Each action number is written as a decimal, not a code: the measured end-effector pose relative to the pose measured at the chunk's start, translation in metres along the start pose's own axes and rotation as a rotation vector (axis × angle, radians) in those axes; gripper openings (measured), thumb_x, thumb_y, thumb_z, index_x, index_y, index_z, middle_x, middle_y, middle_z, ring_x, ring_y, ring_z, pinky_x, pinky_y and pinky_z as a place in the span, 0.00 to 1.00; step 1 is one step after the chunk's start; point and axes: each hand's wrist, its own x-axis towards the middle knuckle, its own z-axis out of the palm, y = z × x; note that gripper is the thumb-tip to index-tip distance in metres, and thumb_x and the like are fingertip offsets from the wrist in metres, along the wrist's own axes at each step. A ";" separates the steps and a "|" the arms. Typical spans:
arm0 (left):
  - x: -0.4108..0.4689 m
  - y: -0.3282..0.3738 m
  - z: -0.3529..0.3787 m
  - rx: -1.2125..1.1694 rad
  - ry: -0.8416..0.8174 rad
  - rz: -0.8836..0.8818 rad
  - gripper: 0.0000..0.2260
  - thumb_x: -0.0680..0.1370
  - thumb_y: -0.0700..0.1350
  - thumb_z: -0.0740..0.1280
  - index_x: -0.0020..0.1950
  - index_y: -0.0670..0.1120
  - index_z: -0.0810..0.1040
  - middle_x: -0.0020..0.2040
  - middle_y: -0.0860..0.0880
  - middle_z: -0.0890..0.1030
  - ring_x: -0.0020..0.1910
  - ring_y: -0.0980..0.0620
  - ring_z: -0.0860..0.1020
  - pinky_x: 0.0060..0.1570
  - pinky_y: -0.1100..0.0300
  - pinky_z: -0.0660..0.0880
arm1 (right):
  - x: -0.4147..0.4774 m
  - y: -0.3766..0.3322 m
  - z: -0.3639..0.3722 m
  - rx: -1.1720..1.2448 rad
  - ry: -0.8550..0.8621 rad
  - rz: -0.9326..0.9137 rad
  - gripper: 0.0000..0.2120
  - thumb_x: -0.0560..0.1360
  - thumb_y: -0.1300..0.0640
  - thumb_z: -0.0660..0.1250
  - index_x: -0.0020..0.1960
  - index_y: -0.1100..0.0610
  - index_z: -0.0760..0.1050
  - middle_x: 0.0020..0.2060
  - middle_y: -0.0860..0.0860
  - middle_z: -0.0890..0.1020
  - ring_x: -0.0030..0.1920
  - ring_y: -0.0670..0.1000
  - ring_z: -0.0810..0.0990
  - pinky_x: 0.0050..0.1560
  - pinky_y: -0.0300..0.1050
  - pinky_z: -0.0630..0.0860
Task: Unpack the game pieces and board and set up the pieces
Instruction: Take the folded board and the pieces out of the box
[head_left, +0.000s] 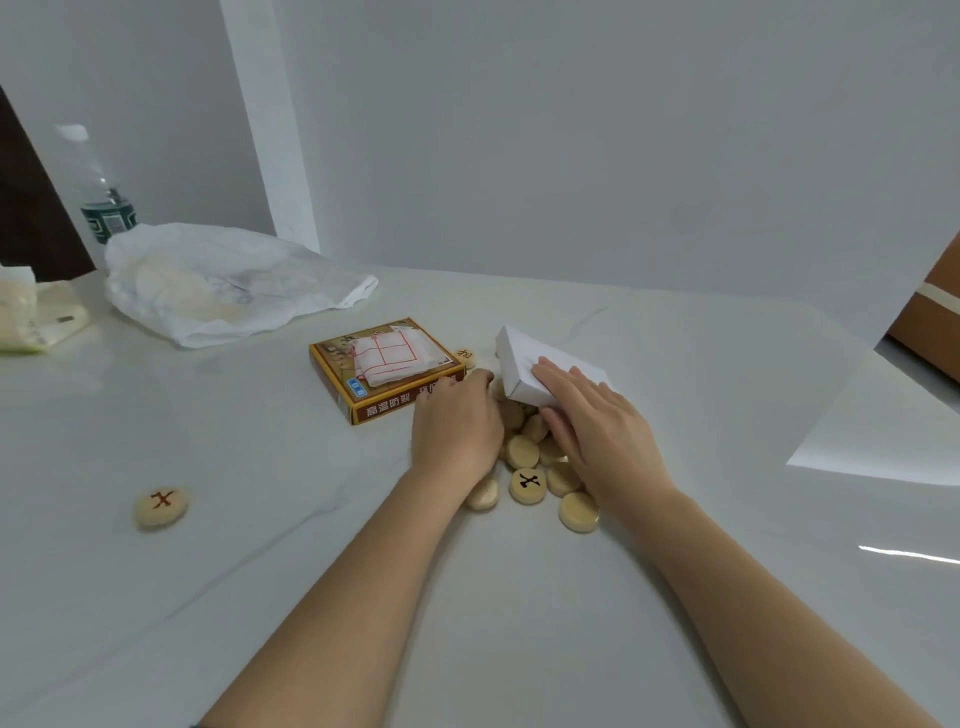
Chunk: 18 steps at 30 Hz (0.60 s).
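Head view: two hands at a pile of game pieces

Both bare arms reach forward over the white table. Off to the left, well apart from the rest, one round piece with a red mark lies alone. In the middle is the pile of pieces, round and pale wood. One of them, the black-marked piece, lies face up at the near side of the pile.

The left hand rests on the left side of the pile, back up. Its fingers curl down and are hidden, so I cannot tell if they hold a piece. The right hand holds the white box, tilted over the pile. Its fingers lie close together on top, and the thumb is under the box edge.

Just left of the hands sits the brown box, with the folded board lying on top. One more piece lies between the two boxes. Farther back on the left are a white plastic bag and a water bottle.
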 end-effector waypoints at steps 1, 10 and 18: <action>-0.001 -0.001 0.002 -0.031 -0.011 0.002 0.14 0.81 0.45 0.54 0.62 0.48 0.75 0.52 0.47 0.80 0.52 0.46 0.75 0.51 0.52 0.72 | 0.000 0.000 0.000 -0.002 0.009 -0.009 0.19 0.82 0.48 0.50 0.68 0.53 0.70 0.64 0.51 0.78 0.62 0.60 0.79 0.57 0.57 0.77; -0.002 -0.003 0.006 -0.271 -0.029 -0.032 0.16 0.79 0.42 0.56 0.62 0.46 0.77 0.57 0.49 0.80 0.57 0.51 0.76 0.53 0.59 0.72 | -0.005 0.003 -0.010 0.060 0.072 -0.035 0.19 0.82 0.52 0.53 0.70 0.54 0.69 0.68 0.50 0.75 0.66 0.58 0.75 0.60 0.53 0.75; -0.009 -0.009 -0.005 -0.366 0.070 0.033 0.15 0.78 0.38 0.58 0.58 0.48 0.79 0.57 0.52 0.80 0.58 0.55 0.74 0.52 0.64 0.67 | -0.006 0.002 -0.033 0.312 0.186 0.187 0.18 0.80 0.53 0.55 0.70 0.47 0.67 0.58 0.41 0.79 0.57 0.41 0.78 0.54 0.36 0.73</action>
